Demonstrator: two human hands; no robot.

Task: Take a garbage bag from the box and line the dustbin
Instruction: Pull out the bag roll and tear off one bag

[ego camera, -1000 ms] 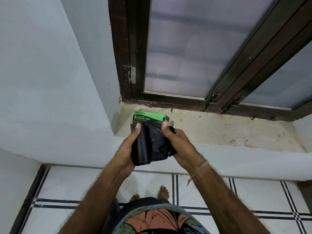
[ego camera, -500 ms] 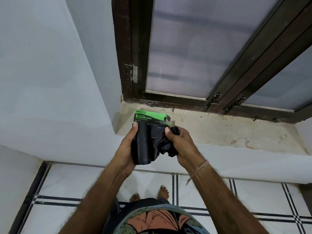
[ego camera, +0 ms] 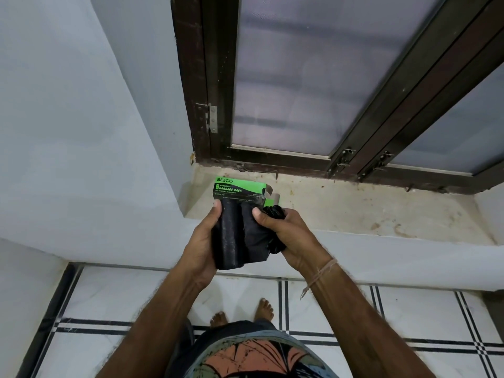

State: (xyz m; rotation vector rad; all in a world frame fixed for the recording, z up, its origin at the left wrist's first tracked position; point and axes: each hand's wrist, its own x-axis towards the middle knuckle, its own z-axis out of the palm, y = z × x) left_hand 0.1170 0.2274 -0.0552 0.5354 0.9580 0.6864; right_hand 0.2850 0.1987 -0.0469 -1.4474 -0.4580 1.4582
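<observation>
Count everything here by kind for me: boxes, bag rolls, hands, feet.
Green box: 1
Roll of black bags: 1
Hands: 2 (left hand, right hand)
Bare feet: 2 (left foot, right foot)
Total: 6

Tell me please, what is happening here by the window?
A person stands at the windowsill with a roll of black garbage bags. The left hand grips the roll, and the right hand grips the loose bag end, bunched in its fingers. The green garbage bag box lies open on the sill behind the hands. No dustbin is in view.
</observation>
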